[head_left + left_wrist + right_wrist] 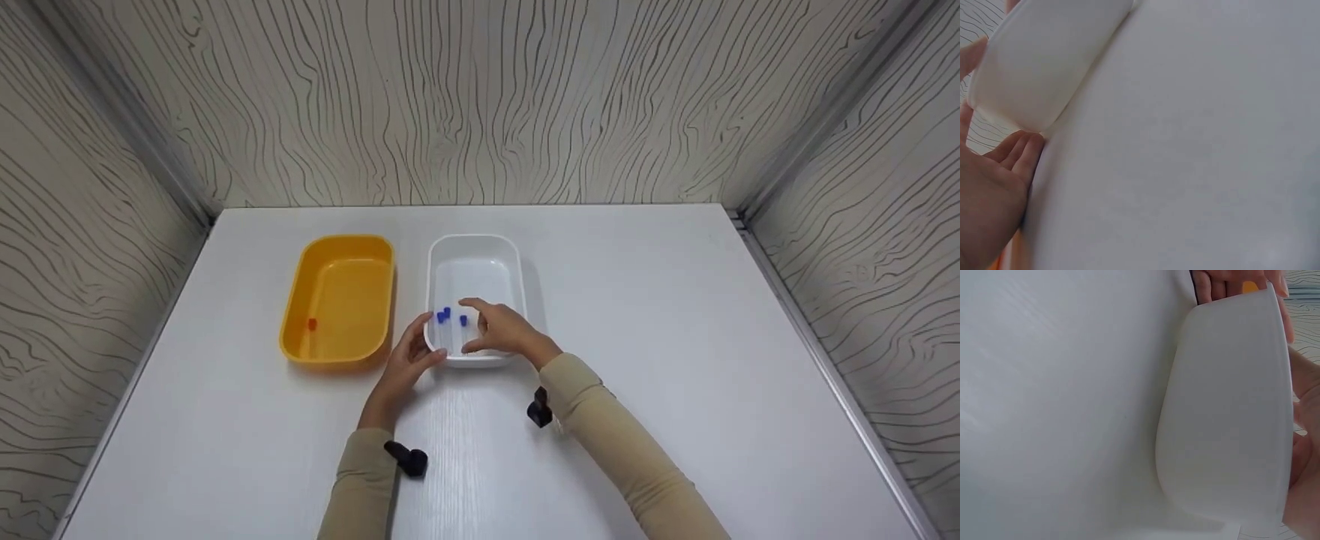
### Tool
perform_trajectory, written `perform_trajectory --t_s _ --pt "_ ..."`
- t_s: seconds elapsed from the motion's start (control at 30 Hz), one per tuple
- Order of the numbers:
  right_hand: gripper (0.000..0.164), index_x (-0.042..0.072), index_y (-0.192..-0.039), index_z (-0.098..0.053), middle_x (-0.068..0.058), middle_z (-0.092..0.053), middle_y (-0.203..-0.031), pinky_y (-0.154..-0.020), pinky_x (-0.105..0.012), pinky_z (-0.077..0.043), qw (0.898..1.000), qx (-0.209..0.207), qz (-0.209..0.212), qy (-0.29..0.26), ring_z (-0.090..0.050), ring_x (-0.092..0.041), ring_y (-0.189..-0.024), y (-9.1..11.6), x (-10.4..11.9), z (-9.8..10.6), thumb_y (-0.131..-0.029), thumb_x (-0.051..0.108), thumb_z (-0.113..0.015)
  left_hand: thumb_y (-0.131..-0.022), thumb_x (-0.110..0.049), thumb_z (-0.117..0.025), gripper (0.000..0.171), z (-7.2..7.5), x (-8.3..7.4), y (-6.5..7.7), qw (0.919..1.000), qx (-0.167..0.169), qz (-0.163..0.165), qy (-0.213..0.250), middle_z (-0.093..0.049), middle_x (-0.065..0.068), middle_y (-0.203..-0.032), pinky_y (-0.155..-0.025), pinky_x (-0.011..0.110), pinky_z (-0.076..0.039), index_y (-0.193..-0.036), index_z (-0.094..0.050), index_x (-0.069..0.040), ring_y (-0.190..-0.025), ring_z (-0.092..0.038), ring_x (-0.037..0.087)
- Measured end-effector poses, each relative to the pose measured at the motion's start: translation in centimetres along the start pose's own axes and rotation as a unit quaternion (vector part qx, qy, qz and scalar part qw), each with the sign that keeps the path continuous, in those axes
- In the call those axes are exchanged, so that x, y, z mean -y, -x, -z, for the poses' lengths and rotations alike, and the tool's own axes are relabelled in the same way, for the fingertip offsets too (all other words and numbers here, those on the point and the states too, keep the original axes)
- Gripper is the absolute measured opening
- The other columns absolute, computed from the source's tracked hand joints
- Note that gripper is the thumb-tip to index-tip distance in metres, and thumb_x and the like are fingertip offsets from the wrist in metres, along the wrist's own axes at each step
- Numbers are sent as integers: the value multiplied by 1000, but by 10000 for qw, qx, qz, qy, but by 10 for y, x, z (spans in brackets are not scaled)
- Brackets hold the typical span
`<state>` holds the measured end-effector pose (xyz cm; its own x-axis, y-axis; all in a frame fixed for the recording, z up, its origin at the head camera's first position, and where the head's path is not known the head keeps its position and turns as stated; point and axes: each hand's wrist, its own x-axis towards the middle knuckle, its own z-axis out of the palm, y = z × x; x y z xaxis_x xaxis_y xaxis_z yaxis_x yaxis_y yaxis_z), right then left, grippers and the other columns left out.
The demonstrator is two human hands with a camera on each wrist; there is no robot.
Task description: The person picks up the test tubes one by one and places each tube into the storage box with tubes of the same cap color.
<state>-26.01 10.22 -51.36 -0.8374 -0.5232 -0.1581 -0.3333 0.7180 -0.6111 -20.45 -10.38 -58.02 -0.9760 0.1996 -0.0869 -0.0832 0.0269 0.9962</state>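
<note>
Three blue bits (463,320) in a white tub (480,274), one hand gripping the rim, the other spread above.

From the head view, taking each tub as a clock face, two blue bits sit close together towards 8 o'clock in the white tub and the third lies near 7; the right hand (508,330), over the tub's 4 to 5 o'clock side, has thumb and forefinger wide apart and holds nothing, while the left hand (405,365) grips the corner between 7 and 8, thumb on the near edge, fingers against the outer wall; at 9 o'clock from it, well apart, stands one orange tub (356,300) with one red bit (312,324) between its 7 and 8, both tubs on the white worktop (637,300).
</note>
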Motion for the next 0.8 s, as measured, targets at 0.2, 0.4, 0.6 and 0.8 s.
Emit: perform_trajectory --t_s 0.2,0.4,0.6,0.8 --pt "75 5 -141 -45 0 -52 -70 -62 -19 -37 9994 -198 254 -116 -40 -7 -60 5 -2 5 -78 24 -80 -89 -13 -67 71 0 -2 1 10000 -42 82 8 -40 18 -152 -120 47 -30 -150 -31 -20 -139 -42 33" --pt "64 2 -136 -50 -11 -58 -76 -63 -18 -38 9980 -467 288 -327 -41 -7 -63 14 -3 9 -81 23 -77 -91 -12 -65 69 1 3 -2 9998 -77 94 -141 -38 17 -154 -120 47 -29 -150 -31 -20 -141 -40 33" --pt "54 3 -129 -55 -6 -56 -73 -60 -17 -37 9947 -718 365 -641 -42 -6 -63 23 -7 12 -83 21 -75 -90 -15 -66 70 2 2 -2 9997 -94 226 -73 -37 14 -155 -121 46 -27 -150 -31 -25 -143 -38 30" --pt "48 3 -126 -57 -8 -56 -72 -59 -15 -37 9899 -971 575 -858 -41 -4 -62 35 -13 15 -84 20 -74 -90 -15 -67 70 1 1 -2 9996 -100 250 -55 -33 11 -158 -122 44 -26 -149 -32 -26 -146 -34 29"
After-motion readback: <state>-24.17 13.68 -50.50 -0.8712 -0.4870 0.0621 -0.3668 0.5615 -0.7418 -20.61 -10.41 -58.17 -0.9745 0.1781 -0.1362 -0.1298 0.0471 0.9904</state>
